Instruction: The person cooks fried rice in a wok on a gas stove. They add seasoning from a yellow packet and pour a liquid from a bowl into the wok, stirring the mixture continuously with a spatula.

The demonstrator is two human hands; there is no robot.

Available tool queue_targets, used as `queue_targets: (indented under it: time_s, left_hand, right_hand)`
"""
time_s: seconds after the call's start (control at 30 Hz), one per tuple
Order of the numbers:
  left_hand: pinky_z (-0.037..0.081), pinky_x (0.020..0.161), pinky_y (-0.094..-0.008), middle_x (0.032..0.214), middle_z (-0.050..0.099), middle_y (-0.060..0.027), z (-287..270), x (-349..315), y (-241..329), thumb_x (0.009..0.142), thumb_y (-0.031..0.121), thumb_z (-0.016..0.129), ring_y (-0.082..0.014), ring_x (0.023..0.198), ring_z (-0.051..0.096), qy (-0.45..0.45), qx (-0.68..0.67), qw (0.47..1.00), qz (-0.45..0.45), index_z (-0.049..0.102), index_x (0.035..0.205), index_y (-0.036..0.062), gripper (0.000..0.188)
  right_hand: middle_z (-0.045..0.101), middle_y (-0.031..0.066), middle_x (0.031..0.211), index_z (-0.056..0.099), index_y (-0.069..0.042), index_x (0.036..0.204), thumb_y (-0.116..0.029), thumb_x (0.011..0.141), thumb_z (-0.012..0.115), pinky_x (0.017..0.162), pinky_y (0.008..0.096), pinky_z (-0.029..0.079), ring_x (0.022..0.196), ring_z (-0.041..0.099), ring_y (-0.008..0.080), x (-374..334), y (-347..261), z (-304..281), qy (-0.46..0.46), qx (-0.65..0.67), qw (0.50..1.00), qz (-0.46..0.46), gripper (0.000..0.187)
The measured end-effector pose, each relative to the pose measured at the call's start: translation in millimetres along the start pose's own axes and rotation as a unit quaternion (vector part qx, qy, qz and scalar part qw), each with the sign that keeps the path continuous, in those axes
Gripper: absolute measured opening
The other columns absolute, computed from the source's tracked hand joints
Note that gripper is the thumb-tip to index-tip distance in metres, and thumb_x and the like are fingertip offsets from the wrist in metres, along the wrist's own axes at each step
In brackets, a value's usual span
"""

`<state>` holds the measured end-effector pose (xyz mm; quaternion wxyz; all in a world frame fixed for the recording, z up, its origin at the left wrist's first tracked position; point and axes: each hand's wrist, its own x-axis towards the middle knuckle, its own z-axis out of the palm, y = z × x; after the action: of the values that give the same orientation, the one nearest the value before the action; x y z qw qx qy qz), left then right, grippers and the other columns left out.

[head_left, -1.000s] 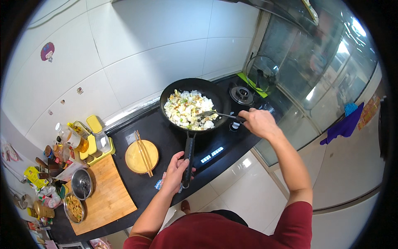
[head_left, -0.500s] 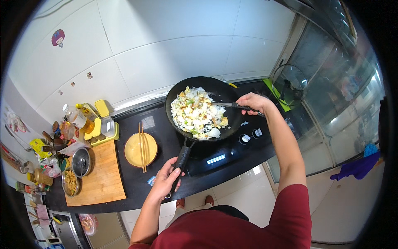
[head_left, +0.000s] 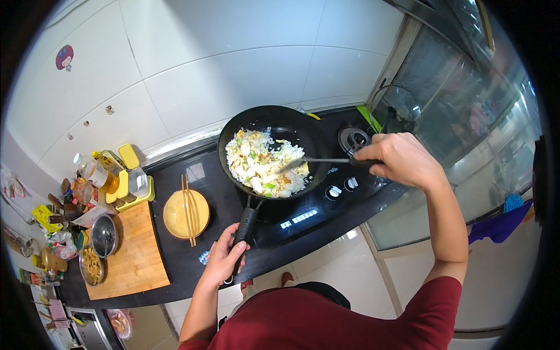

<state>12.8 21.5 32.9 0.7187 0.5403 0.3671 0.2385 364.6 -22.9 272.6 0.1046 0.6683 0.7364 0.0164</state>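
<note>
A black wok (head_left: 306, 128) sits on the stove, with fried rice (head_left: 254, 160) mixed with egg and green bits heaped in its left and front part. My left hand (head_left: 223, 259) is closed round the wok's black handle (head_left: 247, 224), which points toward me. My right hand (head_left: 403, 158), right of the wok, grips a spatula (head_left: 329, 160) by its dark handle. Its shaft crosses over the wok's right rim, and its blade end touches the right side of the rice. The blade itself is partly hidden in the food.
Left of the wok, chopsticks (head_left: 188, 210) lie across a yellow bowl (head_left: 173, 217). Farther left are a cutting board (head_left: 137, 251), metal bowls (head_left: 105, 235), an oil bottle (head_left: 96, 174) and a yellow seasoning rack (head_left: 137, 200). A bare burner (head_left: 353, 140) and glass lid (head_left: 396, 109) are at right.
My right hand has swung right and toward me, its back now upward, and the spatula has come toward the rice's right edge. The rice has shifted. My left hand keeps its hold.
</note>
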Motion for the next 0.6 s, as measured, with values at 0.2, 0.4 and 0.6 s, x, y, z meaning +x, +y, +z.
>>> queue_targets:
  time_s: [0.2,0.4,0.6]
  left_hand:
    - [0.044,0.046,-0.0234,0.092,0.060,-0.0072,-1,4,-9,0.097,0.015,0.059,-0.0098,0.061,0.054,-0.007,-0.029,0.999,0.012,0.036,0.143,0.0066,0.052]
    - [0.043,0.047,-0.0233,0.091,0.059,-0.0066,-2,3,-7,0.097,0.015,0.058,-0.0097,0.062,0.054,-0.009,-0.011,1.000,0.015,0.036,0.143,0.0074,0.051]
    - [0.045,0.056,-0.0230,0.096,0.058,-0.0087,-4,2,-6,0.097,0.014,0.055,-0.0101,0.063,0.053,-0.011,-0.001,1.000,0.013,0.035,0.142,0.0058,0.050]
  right_hand:
    - [0.064,0.0112,0.085,0.072,-0.020,0.108,-0.015,0.076,0.070,0.062,0.0390,0.054,0.074,0.068,0.0282,16,-30,57,0.012,-0.073,0.997,-0.035,0.032]
    - [0.065,0.0130,0.085,0.070,-0.011,0.099,-0.014,0.083,0.060,0.062,0.0400,0.056,0.075,0.069,0.0299,59,-25,107,0.109,-0.075,0.990,0.041,0.019]
    - [0.069,0.0189,0.105,0.067,-0.009,0.118,-0.021,0.089,0.061,0.087,0.0421,0.052,0.100,0.066,0.0326,31,8,60,0.030,0.189,0.978,0.089,0.032]
